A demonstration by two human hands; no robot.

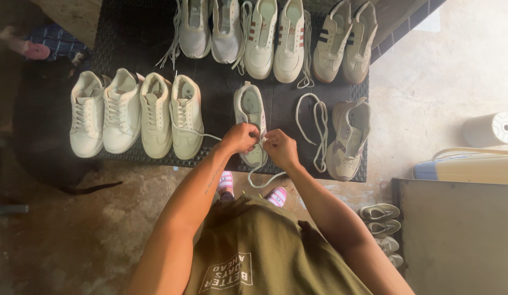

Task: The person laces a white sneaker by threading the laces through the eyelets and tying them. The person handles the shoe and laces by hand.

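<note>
Cream sneaker (250,117) lies toe toward the wearer near the middle of a dark ribbed mat (134,38), where a person in an olive top bends over it with both hands at its lower end. Left hand (240,137) is clenched around the white shoelace (265,177) at the shoe's eyelets, and right hand (280,148) pinches the same lace just beside it, the two hands almost touching; a loose loop of lace hangs below them over the mat's front edge. To the left of the shoe, four cream sneakers (135,113) stand side by side in a row, fully laced. To the right, a loose white lace (318,128) lies in a long loop on the mat, and beyond it sits a beige pair of sneakers (348,139) near the mat's right edge. Along the back of the mat, a grey mesh pair (210,27), a white pair with red-brown stripes (275,38) and a cream pair with dark stripes (345,41) stand in a line. Pink striped slippers (278,195) show on the person's feet on the concrete floor (79,240). More pale shoes (382,218) sit stacked on the floor at lower right, beside a grey cabinet (461,235).
</note>
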